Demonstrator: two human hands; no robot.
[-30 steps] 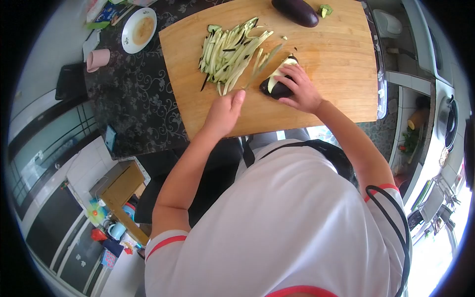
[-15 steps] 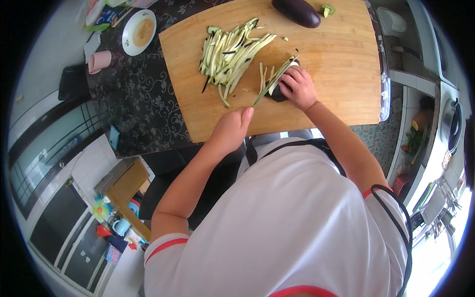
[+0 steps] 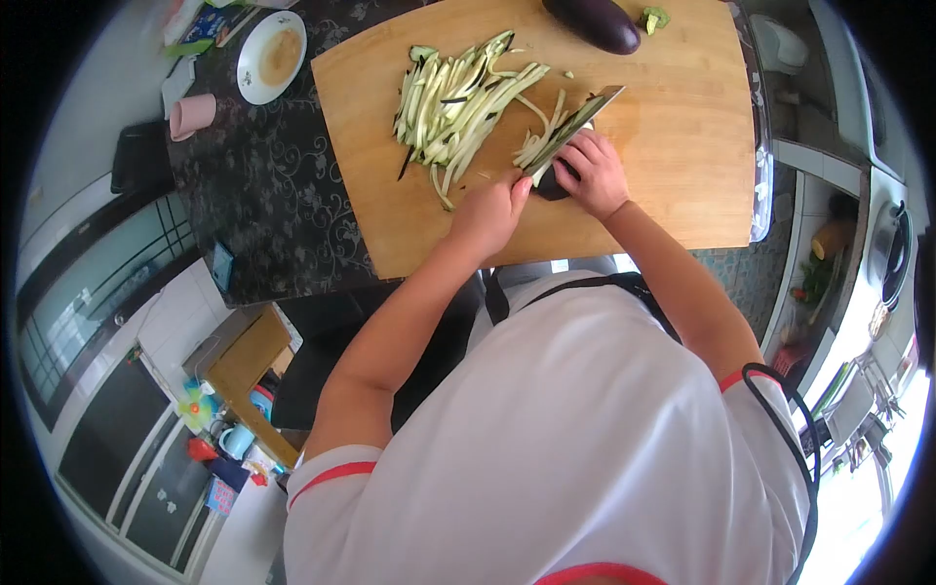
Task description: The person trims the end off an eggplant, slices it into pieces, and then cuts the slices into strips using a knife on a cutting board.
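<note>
My left hand (image 3: 489, 216) is closed round the handle of a kitchen knife (image 3: 577, 127), whose blade slants up and to the right. Along the blade's right side, my right hand (image 3: 595, 175) presses a dark-skinned piece of eggplant (image 3: 552, 185) onto the wooden cutting board (image 3: 673, 166); its fingers are bent over the piece and hide part of it. Pale fresh strips (image 3: 531, 146) lie against the blade's left side. Further left is a loose pile of eggplant strips (image 3: 453, 102), some edged with dark skin.
A whole eggplant (image 3: 597, 23) and a green cut-off stem end (image 3: 654, 19) lie at the board's far edge. On the dark patterned table (image 3: 263, 195) are a white plate (image 3: 249, 58) with brownish residue, a pink cup (image 3: 192, 116) and a phone (image 3: 223, 266).
My left hand has moved up and to the right, pushing the knife forward, so its tip extends further past the eggplant piece. More strips lie beside the blade. My right hand has barely shifted.
</note>
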